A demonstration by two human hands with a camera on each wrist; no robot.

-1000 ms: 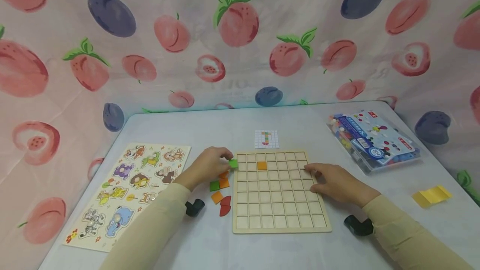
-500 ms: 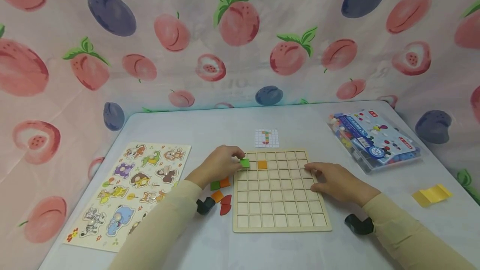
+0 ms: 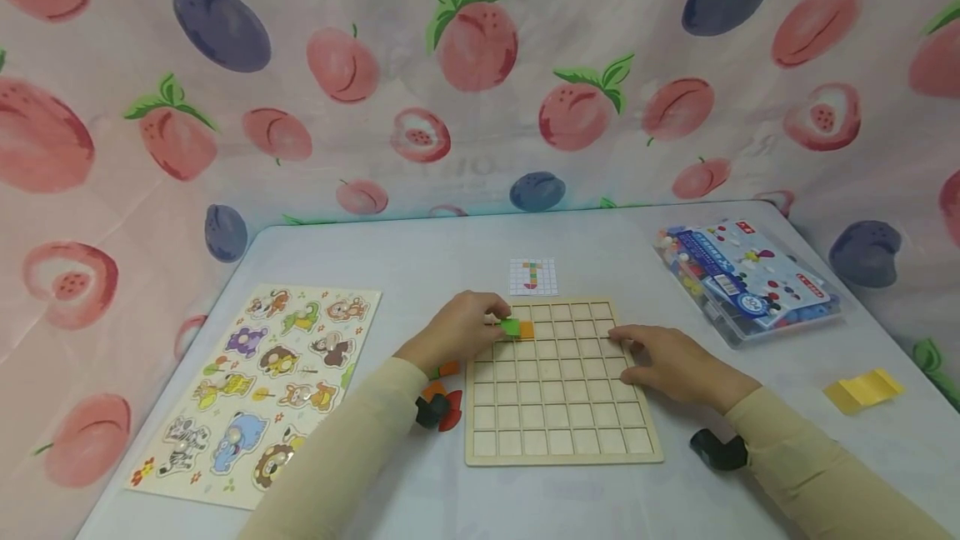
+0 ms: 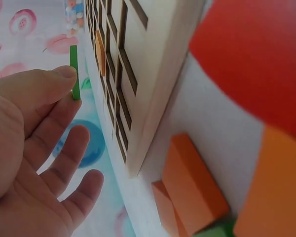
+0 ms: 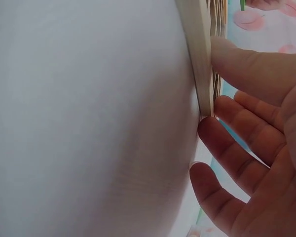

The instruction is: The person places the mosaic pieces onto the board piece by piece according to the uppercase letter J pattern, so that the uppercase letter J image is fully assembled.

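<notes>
Between thumb and forefinger my left hand (image 3: 467,325) pinches a thin green square tile (image 4: 75,72). In the left wrist view the tile is held on edge above the wooden grid board (image 3: 558,394). An orange square tile (image 3: 527,330) lies in a cell of the board's second row; the green tile overlaps its left side in the head view. My right hand (image 3: 667,361) rests at the board's right edge, thumb and fingertips touching the rim, fingers loosely bent. Left of the board lie orange tiles (image 4: 195,185) and red curved pieces (image 3: 454,412), partly hidden by the left wrist camera.
A small pattern card (image 3: 533,277) lies behind the board. To the left is an animal puzzle board (image 3: 262,382), partly under the left sleeve. A clear box of colourful pieces (image 3: 750,282) stands at the back right, with a folded yellow paper (image 3: 864,392) nearer.
My left hand has carried the green tile rightward, from the board's left edge to beside the orange tile. My right hand stays at the board's right edge.
</notes>
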